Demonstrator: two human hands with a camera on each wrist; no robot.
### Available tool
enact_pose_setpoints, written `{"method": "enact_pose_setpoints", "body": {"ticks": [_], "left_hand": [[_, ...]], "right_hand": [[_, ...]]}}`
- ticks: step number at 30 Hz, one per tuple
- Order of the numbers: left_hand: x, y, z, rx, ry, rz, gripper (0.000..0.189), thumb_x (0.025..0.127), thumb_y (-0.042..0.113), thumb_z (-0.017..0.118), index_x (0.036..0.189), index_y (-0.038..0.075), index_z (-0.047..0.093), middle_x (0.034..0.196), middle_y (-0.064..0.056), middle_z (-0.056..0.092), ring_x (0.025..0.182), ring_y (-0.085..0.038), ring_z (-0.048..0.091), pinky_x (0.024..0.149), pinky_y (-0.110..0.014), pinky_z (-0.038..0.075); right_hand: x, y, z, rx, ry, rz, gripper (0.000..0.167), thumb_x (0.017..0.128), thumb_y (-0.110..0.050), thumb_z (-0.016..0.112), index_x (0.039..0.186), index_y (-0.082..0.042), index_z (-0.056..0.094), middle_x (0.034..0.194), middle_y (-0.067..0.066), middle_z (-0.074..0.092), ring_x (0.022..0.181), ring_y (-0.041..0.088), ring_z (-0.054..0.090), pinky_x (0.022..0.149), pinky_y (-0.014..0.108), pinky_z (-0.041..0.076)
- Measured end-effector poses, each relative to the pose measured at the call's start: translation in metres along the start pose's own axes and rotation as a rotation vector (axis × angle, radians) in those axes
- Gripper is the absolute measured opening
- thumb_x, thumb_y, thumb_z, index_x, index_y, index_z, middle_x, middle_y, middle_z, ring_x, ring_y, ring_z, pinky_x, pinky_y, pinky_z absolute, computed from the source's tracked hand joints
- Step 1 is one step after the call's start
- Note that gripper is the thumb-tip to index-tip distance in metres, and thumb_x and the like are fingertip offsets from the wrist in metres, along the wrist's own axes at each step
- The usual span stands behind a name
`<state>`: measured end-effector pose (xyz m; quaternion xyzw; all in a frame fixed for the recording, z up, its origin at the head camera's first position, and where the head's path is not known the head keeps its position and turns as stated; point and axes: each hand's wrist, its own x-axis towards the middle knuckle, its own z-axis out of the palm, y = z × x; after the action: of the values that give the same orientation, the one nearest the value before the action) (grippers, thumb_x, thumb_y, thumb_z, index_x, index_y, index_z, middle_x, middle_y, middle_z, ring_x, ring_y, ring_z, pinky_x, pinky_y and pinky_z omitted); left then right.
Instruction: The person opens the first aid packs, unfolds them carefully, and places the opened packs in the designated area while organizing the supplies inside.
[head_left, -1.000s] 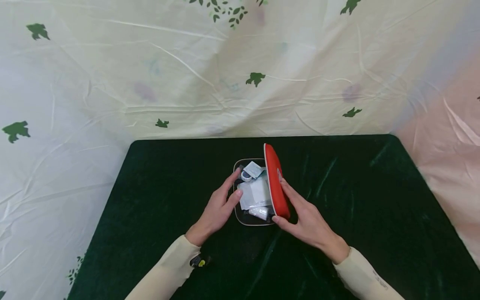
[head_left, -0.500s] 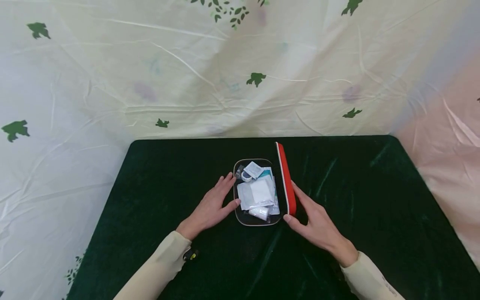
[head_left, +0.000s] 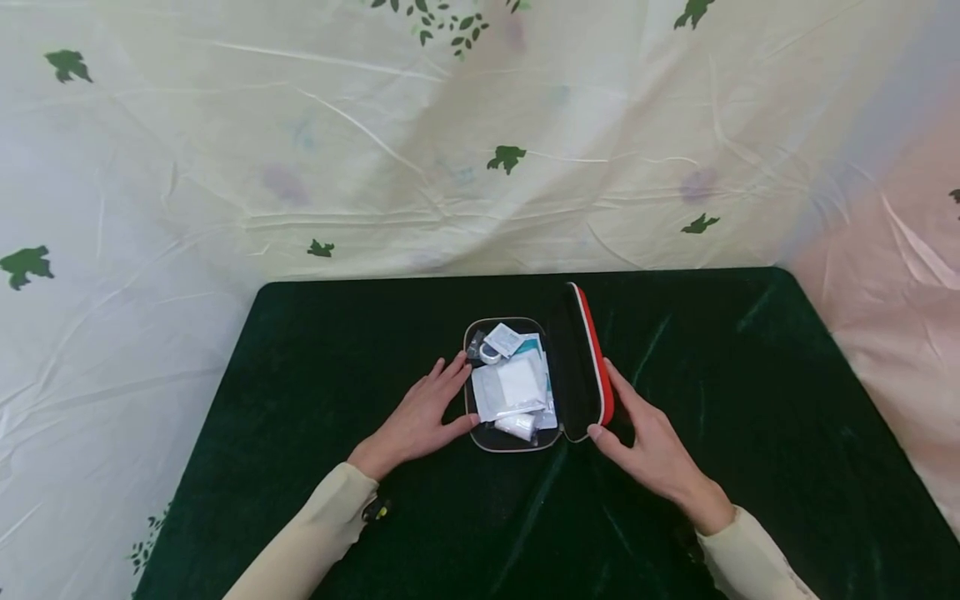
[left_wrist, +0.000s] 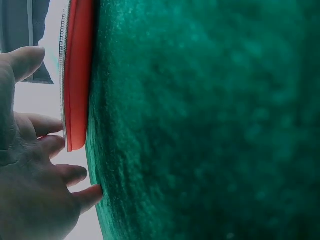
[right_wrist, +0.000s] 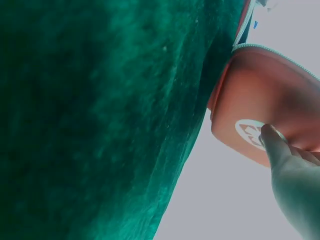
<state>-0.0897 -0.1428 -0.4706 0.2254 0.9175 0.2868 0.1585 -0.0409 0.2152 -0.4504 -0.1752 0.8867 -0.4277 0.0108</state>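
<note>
A red zippered first-aid case (head_left: 517, 451) stands unzipped on the green cloth, its black-lined lid (head_left: 570, 367) raised on the right. Flat white packets (head_left: 521, 382), a white tape roll (head_left: 490, 353) and a small square sachet (head_left: 503, 340) fill the base. My left hand (head_left: 420, 417) rests against the base's left rim, fingers spread and thumb at the edge. With my right hand (head_left: 656, 446) I hold the lid, thumb at its near rim and fingers behind it. In the right wrist view, a finger lies on the white emblem (right_wrist: 245, 131) of the lid's red outside (right_wrist: 250, 85).
Dark green velvet cloth (head_left: 360, 333) covers the table around the case. A pale curtain (head_left: 375, 167) with green leaf and bird shapes hangs behind the table's back edge and at both sides.
The lid has swung from leaning over the base out to the right, baring the packets and its black lining. My right hand moved right with it; my left drew slightly back to the rim.
</note>
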Motion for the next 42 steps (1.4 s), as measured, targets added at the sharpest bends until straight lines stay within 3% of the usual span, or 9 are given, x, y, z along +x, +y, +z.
{"method": "enact_pose_setpoints", "body": {"ticks": [4,8,14,16,22,29,36,42], "left_hand": [[0.0,-0.004,0.003,0.013,-0.006,-0.009,0.084,0.1,0.063,0.052,0.166,0.02,0.022,0.173,0.01,0.001,0.159,-0.028,0.004,0.125,-0.057,0.015],[0.001,-0.006,0.005,0.017,-0.007,-0.009,0.084,0.101,0.063,0.052,0.167,0.02,0.021,0.172,0.01,0.001,0.159,-0.028,0.005,0.125,-0.057,0.015],[0.001,-0.006,0.005,0.012,-0.01,-0.01,0.084,0.101,0.061,0.054,0.167,0.02,0.021,0.173,0.01,0.0,0.159,-0.027,0.004,0.125,-0.058,0.013],[0.001,-0.006,0.005,0.016,-0.011,-0.01,0.085,0.101,0.061,0.055,0.167,0.02,0.02,0.173,0.01,0.0,0.159,-0.027,0.004,0.125,-0.058,0.013],[0.001,-0.004,0.004,0.017,-0.018,-0.012,0.086,0.1,0.059,0.058,0.167,0.02,0.021,0.173,0.01,0.0,0.159,-0.028,0.004,0.125,-0.057,0.014],[0.001,-0.003,0.003,0.021,-0.029,-0.018,0.087,0.099,0.057,0.061,0.167,0.019,0.02,0.173,0.009,0.0,0.159,-0.028,0.004,0.126,-0.057,0.013],[0.001,-0.003,0.002,0.018,-0.035,-0.016,0.088,0.099,0.056,0.062,0.167,0.019,0.02,0.173,0.009,0.001,0.159,-0.029,0.004,0.126,-0.057,0.013],[0.0,-0.004,0.001,-0.017,-0.052,0.011,0.09,0.098,0.056,0.064,0.167,0.017,0.021,0.173,0.006,0.001,0.159,-0.03,0.004,0.126,-0.057,0.011]], "right_hand": [[-0.003,0.003,-0.004,0.051,0.002,0.004,0.085,0.1,-0.017,0.066,0.168,-0.022,0.015,0.16,0.021,0.041,0.123,0.028,0.06,0.104,0.015,0.04],[-0.006,0.008,-0.009,0.156,-0.016,0.011,0.086,0.101,-0.01,0.064,0.168,-0.024,0.012,0.16,0.022,0.039,0.123,0.019,0.062,0.098,0.016,0.047],[-0.008,0.016,-0.014,0.244,-0.02,0.012,0.087,0.1,-0.003,0.063,0.168,-0.017,0.011,0.164,0.023,0.031,0.13,-0.005,0.05,0.099,0.012,0.045],[-0.009,0.018,-0.016,0.258,-0.027,0.028,0.086,0.101,-0.004,0.063,0.168,-0.015,0.01,0.165,0.023,0.029,0.133,0.0,0.05,0.1,0.012,0.045],[-0.009,0.019,-0.024,0.207,-0.031,0.091,0.081,0.104,-0.014,0.062,0.168,-0.019,0.011,0.165,0.022,0.032,0.134,0.036,0.052,0.096,0.011,0.046],[-0.009,0.022,-0.036,0.169,-0.031,0.114,0.073,0.106,-0.018,0.061,0.167,-0.021,0.02,0.159,0.02,0.042,0.126,0.022,0.06,0.092,0.013,0.05],[-0.006,0.026,-0.046,0.154,-0.045,0.164,0.065,0.11,-0.022,0.053,0.166,-0.015,0.023,0.159,0.023,0.04,0.131,0.041,0.056,0.092,0.012,0.046],[0.0,0.032,-0.053,0.122,-0.061,0.167,0.064,0.11,-0.023,0.052,0.165,-0.007,0.023,0.16,0.025,0.039,0.127,0.039,0.059,0.091,0.013,0.048]]}}
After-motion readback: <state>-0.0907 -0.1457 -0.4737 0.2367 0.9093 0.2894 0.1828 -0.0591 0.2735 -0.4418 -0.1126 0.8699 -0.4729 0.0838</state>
